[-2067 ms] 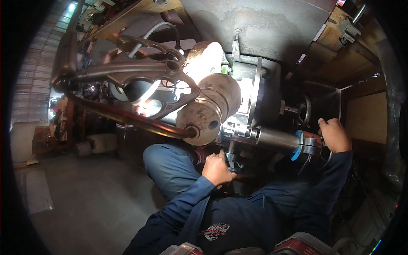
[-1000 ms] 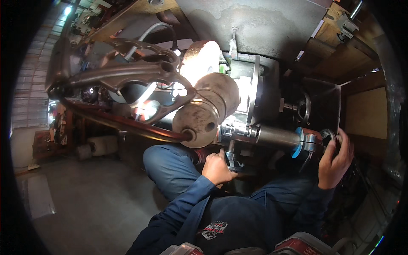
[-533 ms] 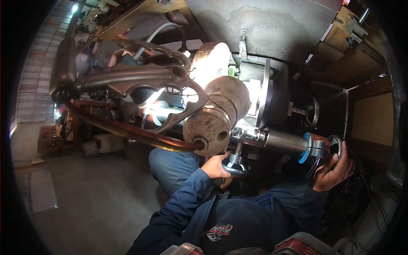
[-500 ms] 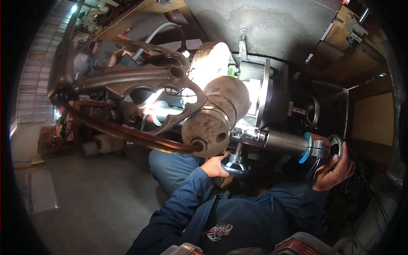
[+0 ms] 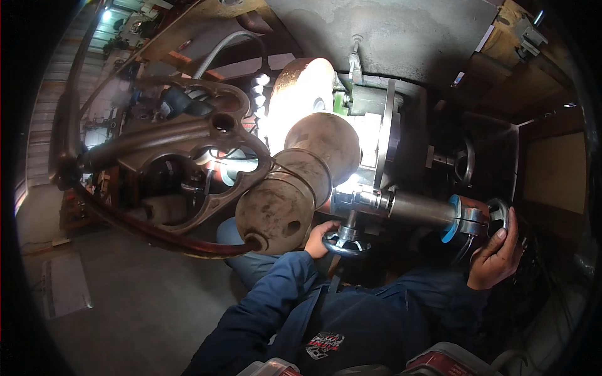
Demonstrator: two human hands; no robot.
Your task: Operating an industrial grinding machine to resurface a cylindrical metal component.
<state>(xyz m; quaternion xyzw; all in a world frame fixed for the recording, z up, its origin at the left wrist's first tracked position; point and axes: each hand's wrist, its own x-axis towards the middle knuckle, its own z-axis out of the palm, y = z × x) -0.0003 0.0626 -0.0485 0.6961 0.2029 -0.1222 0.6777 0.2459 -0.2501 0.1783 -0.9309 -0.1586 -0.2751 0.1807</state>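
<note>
My left hand is closed on the left rim of a shiny metal handwheel, which hangs below the machine's shaft on a short stem; some of its fingers are hidden. At the right end of a thick grey cylinder, my right hand curls round the rim of a smaller handwheel. Between cylinder and wheel sits an orange-brown collar with a blue edge. Left of my left hand hangs a stained tan metal body with rounded ends and a wire ring around it.
A lobed metal frame with a curved reddish-brown tube reaches across the left. Behind stands a brightly lit rounded form beside a flat round plate. Another handwheel is farther right. A flexible hose arches at the back.
The tan metal body, lobed frame and curved tube have shifted left and slightly down. Both hands stay at their handwheels, with only slight shifts.
</note>
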